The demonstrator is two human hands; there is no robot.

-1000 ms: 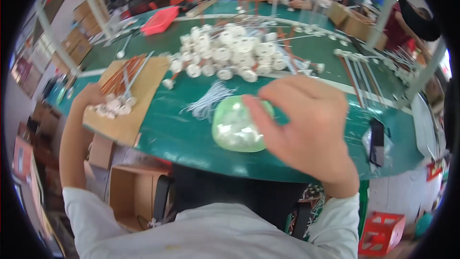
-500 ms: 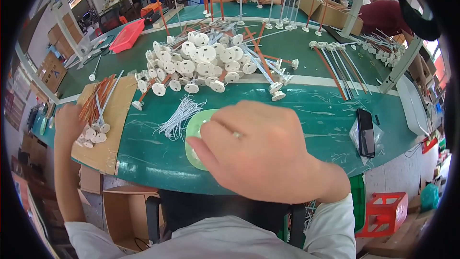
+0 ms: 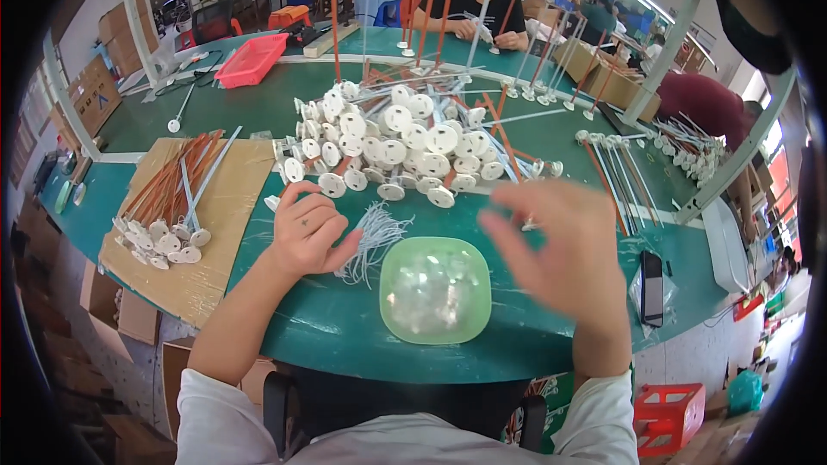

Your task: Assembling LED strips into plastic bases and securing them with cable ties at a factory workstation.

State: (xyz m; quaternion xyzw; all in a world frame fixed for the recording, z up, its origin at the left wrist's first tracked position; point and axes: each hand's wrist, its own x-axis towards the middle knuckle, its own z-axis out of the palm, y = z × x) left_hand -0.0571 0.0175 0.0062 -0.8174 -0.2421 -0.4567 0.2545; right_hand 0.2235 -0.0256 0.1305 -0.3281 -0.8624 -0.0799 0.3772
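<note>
My left hand [image 3: 308,234] is raised just in front of the heap of white round bases with rods [image 3: 392,151]. Its fingers are half curled, with the thumb apart, and I see nothing held in it. Blurred by motion, my right hand [image 3: 564,245] hovers right of the green bowl [image 3: 479,327], thumb and forefinger apart; its other fingers are hidden. Small clear, shiny pieces [image 3: 431,284] fill the bowl. Between my left hand and the bowl lies a bundle of thin white cords [image 3: 379,239].
On the left, cardboard [image 3: 226,237] bears a bunch of orange and white rods [image 3: 177,185] with white bases. A phone [image 3: 651,288] lies at the right, below a row of rods [image 3: 620,181]. Beyond are a red tray [image 3: 251,60], upright rods and a co-worker [image 3: 469,17].
My left hand has come from the bunch on the cardboard to the front of the heap. My right hand has moved off the bowl to its right. The view has shifted.
</note>
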